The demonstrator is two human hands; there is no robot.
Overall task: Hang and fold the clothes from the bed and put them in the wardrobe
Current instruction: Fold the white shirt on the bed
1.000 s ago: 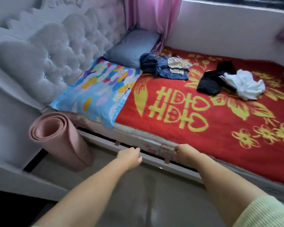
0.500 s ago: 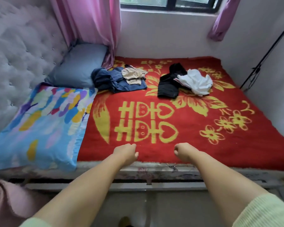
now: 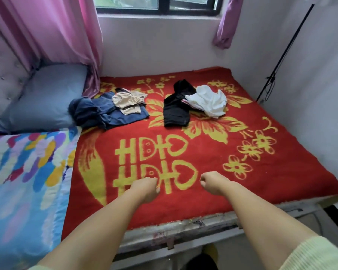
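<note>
Both hands, left hand and right hand, curled into loose fists, holding nothing. Clothes lie well beyond the fingers, far side of the bed.

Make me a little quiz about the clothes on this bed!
1. True or false: the crumpled white cloth garment lies partly on the black folded garment.
2. Which garment lies on top of the dark blue denim garment? A) a green sock B) the small beige cloth garment C) a red scarf
3. Fill in: both the left hand and the right hand hover over the red blanket with yellow flowers with curled fingers, holding ____.

Key: 1 true; 2 B; 3 nothing
</note>
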